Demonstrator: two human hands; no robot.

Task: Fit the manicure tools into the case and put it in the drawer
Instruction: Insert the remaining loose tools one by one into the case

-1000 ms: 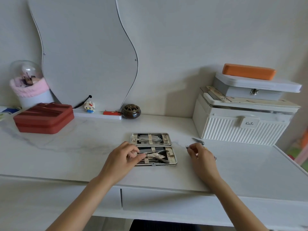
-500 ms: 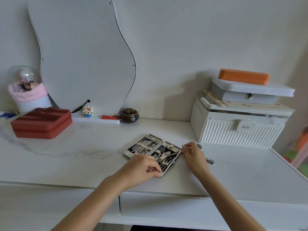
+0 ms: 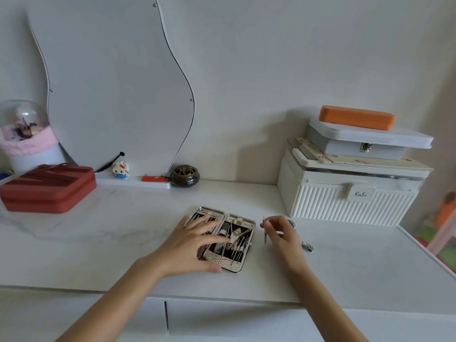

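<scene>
- The manicure case (image 3: 225, 239) lies open on the worktop (image 3: 123, 230), and most of its slots on both halves look filled with metal tools, so the fitting seems well along (though not finished).
- The left hand (image 3: 191, 245) rests flat across the case with its fingers (image 3: 209, 224) straight and spread, pressing on it rather than gripping anything.
- The right hand (image 3: 281, 234), just right of the case, pinches a thin metal tool (image 3: 265, 232) between thumb and fingertips; it hangs upright beside the case's right edge, not yet in a slot.
- Two more tools lie loose on the worktop behind the right hand: one (image 3: 292, 222) past its fingers, another (image 3: 307, 246) near the wrist side. Both look still to be fitted.
- Left to do, by my reading: seat these tools, close the case, and move it to the drawer (image 3: 234, 322) below the worktop edge, which is closed now.
- Hard to make out: which slots are free, since the left hand covers much of the left half; what kind of tools the loose ones are, as the right hand hides part of each.
</scene>
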